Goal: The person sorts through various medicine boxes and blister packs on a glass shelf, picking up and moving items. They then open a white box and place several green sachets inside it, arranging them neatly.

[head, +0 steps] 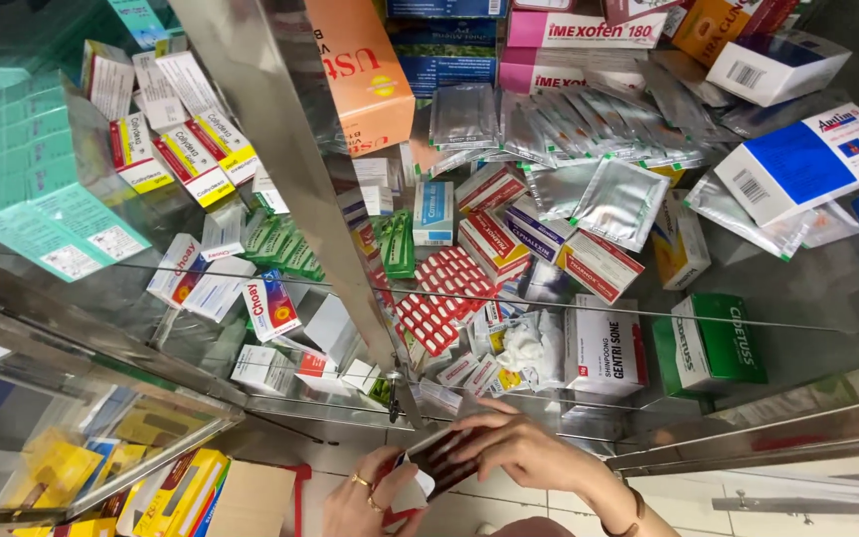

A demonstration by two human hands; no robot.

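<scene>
At the bottom of the head view my left hand (pixel 365 502), with rings on a finger, and my right hand (pixel 514 449), with a bracelet at the wrist, both grip a dark red blister strip (pixel 441 457). A small white carton (pixel 413 489) sits at the strip's lower end against my left fingers. Both hands are just in front of a glass display cabinet. My right fingers curl over the strip's top edge.
The glass cabinet with metal frame (pixel 300 189) holds several medicine boxes: teal cartons (pixel 47 189), an orange box (pixel 360 70), silver foil sachets (pixel 589 124), red blister packs (pixel 439 298), a green box (pixel 713 343), blue-and-white boxes (pixel 807 159). Yellow boxes (pixel 176 492) lie low at left.
</scene>
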